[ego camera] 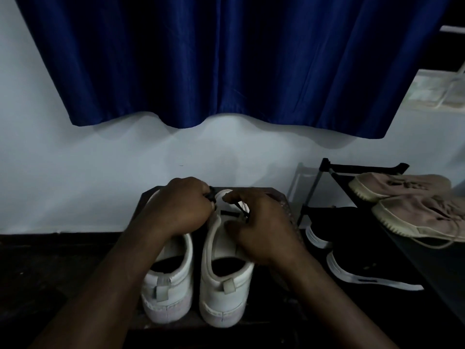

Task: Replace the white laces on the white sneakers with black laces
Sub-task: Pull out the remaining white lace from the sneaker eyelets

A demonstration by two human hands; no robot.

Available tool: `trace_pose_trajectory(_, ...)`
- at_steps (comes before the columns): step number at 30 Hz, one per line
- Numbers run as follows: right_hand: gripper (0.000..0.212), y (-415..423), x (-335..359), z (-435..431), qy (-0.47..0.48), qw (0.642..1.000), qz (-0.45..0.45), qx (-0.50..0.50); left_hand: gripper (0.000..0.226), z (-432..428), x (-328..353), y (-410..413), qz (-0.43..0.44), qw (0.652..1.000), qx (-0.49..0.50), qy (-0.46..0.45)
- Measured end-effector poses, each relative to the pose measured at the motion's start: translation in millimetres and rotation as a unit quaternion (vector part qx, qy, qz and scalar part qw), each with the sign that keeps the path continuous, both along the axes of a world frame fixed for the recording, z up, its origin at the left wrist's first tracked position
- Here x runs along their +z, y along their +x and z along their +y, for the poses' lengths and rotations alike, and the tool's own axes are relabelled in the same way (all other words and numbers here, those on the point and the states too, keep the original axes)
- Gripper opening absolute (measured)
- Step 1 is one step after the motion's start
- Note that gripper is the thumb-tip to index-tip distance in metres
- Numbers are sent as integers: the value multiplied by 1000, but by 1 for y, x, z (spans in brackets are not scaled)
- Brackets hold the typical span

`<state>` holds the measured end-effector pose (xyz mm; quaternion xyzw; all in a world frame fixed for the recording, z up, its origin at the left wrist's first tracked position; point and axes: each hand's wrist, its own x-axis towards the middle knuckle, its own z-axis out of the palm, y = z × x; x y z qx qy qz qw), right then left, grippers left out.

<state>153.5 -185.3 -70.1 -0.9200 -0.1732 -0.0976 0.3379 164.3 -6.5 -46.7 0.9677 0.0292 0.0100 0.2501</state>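
Two sneakers (226,293) stand heels near me. My left hand (186,205) clutches bunched black lace (230,213) above the right one's toe; my right hand (261,227) pinches it. Right rack (352,170) holds tan shoes (402,185).

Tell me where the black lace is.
Head view, low centre: the black lace runs across the front of the right sneaker, held between the left hand and right hand.

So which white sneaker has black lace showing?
The right-hand sneaker: black lace crosses its front, between the left hand and right hand. The left-hand sneaker has its front hidden.
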Motion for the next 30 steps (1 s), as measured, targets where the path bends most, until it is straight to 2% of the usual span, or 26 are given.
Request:
trace_pose_trajectory(2,44,3,0,-1,-12,1000,9,-11,28,-1,3,-1,-25,998,17,-56)
trace_pose_trajectory(4,42,8,-2,-4,-1,1000,19,-15,26,1,2,1,-53,996,31,-69)
trace_pose_trajectory(8,33,10,-7,-10,131,989,64,14,29,3,5,-1,-57,998,18,-29)
trace_pose_trajectory(10,27,8,-1,-10,254,963,93,19,29,4,7,-1,-65,997,25,-39)
trace_pose_trajectory(13,16,4,25,-15,435,892,116,45,26,7,13,-3,-83,995,30,-45)
trace_pose_trajectory(15,17,0,44,-23,482,870,88,52,20,7,21,-7,-100,993,27,-59)
trace_pose_trajectory(17,19,-4,59,-29,469,880,52,51,9,6,34,-13,-127,986,21,-106)
trace_pose_trajectory(19,20,-7,69,-32,414,909,19,43,6,4,47,-20,-171,974,17,-146)
trace_pose_trajectory(22,15,-9,76,-35,187,979,-83,-22,16,-2,57,-30,-214,957,13,-196)
trace_pose_trajectory(24,15,-11,78,-35,76,985,-144,-61,17,-5,58,-36,-225,954,17,-197)
trace_pose_trajectory(27,18,-14,88,-35,42,985,-148,-72,11,-5,57,-45,-243,961,19,-130)
trace_pose_trajectory(30,25,-10,105,-30,-2,990,-130,-47,22,-3,67,-51,-241,965,14,-100)
